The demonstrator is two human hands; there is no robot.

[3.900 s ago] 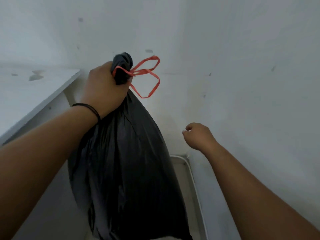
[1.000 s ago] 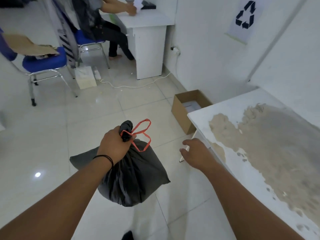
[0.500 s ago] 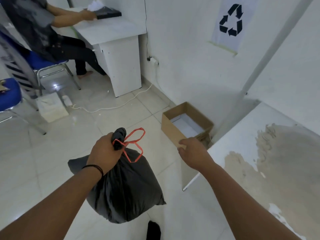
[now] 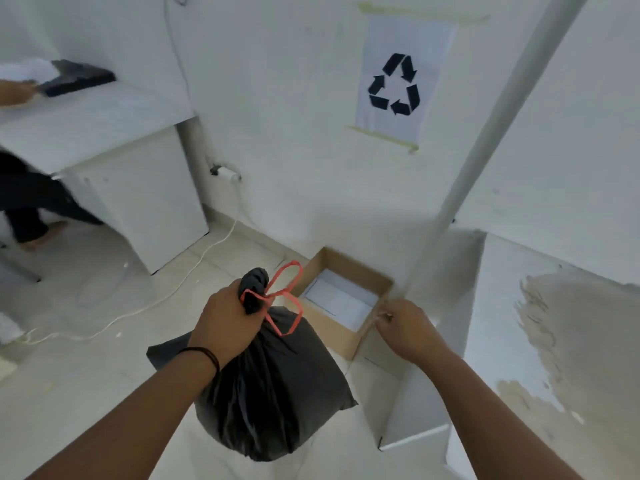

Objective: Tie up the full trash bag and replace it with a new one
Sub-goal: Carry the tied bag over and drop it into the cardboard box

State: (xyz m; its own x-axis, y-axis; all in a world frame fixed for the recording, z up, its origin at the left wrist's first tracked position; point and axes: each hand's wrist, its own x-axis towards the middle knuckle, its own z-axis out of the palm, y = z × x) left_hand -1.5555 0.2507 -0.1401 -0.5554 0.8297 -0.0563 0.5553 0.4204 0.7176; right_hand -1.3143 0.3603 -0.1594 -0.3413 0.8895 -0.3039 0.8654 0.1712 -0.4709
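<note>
The person is closing in on the cardboard box (image 4: 341, 299), now directly ahead under the recycling sign (image 4: 394, 85). The left hand (image 4: 227, 323) is still clenching the tied trash bag (image 4: 273, 386) by its neck, held off the floor at near centre; the right hand (image 4: 403, 329), loosely curled and holding nothing, is reaching the box's right rim. Tying appears done; replacement bag pending.

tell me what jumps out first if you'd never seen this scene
The eye lands on the full black trash bag at centre, hanging above the tiled floor from the left hand, its neck tied shut with red drawstrings. Next is the black recycling sign taped to the white wall, upper right. Below it an open cardboard box sits on the floor, with the right hand beside it.
</note>
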